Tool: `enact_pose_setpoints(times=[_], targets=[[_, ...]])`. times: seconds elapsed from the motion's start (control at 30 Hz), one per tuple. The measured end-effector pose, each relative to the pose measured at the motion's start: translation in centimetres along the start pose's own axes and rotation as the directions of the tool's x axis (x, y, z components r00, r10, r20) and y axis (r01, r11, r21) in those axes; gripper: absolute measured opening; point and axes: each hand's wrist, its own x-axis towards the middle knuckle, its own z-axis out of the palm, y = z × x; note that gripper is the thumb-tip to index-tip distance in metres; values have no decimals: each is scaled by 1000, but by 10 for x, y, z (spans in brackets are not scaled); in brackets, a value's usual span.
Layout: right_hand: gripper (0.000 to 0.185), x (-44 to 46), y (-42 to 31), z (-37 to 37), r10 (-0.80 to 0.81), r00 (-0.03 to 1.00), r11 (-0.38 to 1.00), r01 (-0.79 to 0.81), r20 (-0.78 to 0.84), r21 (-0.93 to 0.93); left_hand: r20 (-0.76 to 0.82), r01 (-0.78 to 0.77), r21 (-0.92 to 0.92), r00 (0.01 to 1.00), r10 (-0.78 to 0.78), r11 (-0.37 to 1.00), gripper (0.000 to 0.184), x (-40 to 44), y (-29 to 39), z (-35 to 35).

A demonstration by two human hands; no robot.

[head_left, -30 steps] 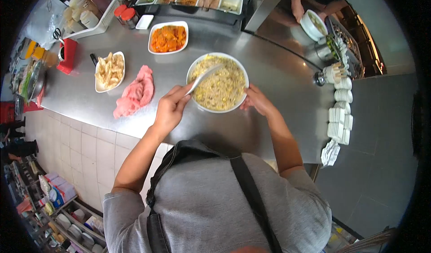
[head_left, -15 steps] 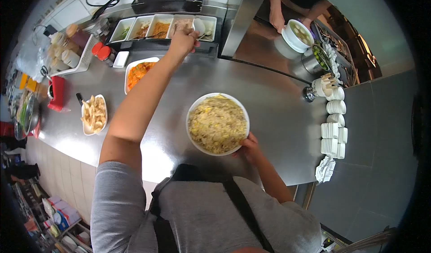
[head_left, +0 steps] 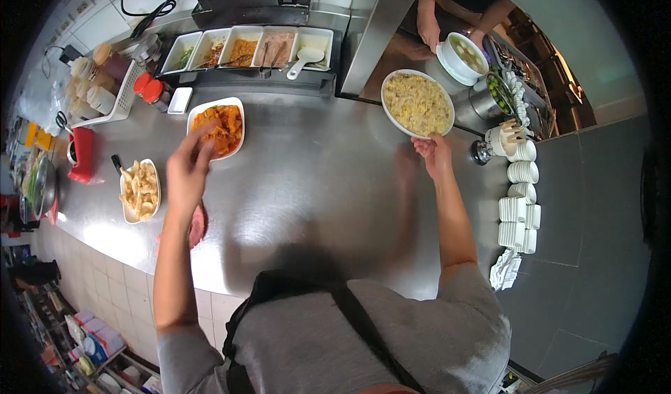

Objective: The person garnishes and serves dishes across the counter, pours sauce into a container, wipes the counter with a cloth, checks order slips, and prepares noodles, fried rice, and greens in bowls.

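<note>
My right hand (head_left: 435,155) grips the near rim of a round white bowl of fried rice (head_left: 418,104), held at the opening beside the metal post. My left hand (head_left: 186,174), slightly blurred, is empty with its fingers apart. It is at the near side of a white square dish (head_left: 241,134) of orange-red saucy food (head_left: 222,130); whether the fingertips touch it I cannot tell. Under the left forearm lies a pink cloth (head_left: 198,228). To the left stands a white dish of pale fried pieces (head_left: 140,190).
Topping trays (head_left: 241,50) with a white spoon (head_left: 305,60) line the back. Red-capped jars (head_left: 155,92) stand at back left, stacked white bowls (head_left: 522,172) at right. Beyond the opening, another person's hand (head_left: 428,31) is near a white soup bowl (head_left: 464,57).
The fried rice bowl has moved from the counter's middle to the opening in my right hand. My left hand has let go of the white spoon and come back toward the orange-red dish.
</note>
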Motion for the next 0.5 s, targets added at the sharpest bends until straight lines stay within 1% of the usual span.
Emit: enact_pose_setpoints(times=[0.07,0.13,0.17,0.2,0.27,0.33,0.4,0.43,0.47,0.5], targets=[[29,26,5,5,-8,999,997,11,-37,78,-37,53,75,998,-50,996,26,-36,-22,-30],[26,48,10,17,-4,996,986,18,-85,167,-102,-22,224,994,46,974,25,-68,-61,-60],[25,57,12,22,2,994,978,21,-109,209,-127,95,222,990,-68,970,24,-85,-66,-74],[24,67,15,24,-8,997,984,22,-81,175,-150,211,216,972,-181,953,23,-100,-70,-86],[24,87,22,25,-26,999,994,29,-24,106,-190,292,227,949,-252,929,23,-132,-89,-105],[26,102,21,25,-30,997,1000,30,-74,8,-217,354,228,927,-307,907,22,-145,-91,-110],[25,105,16,37,4,992,995,-17,-125,-100,-247,425,223,895,-371,877,22,-159,-82,-112],[25,95,15,46,-6,988,990,-16,-154,-141,-257,306,258,936,-241,916,20,-166,-99,-113],[25,77,15,65,18,997,971,-34,-70,-238,-258,259,352,951,-172,900,21,-167,-87,-111],[26,56,16,85,42,999,942,-36,11,-333,-252,273,422,951,-177,865,25,-167,-87,-109]])
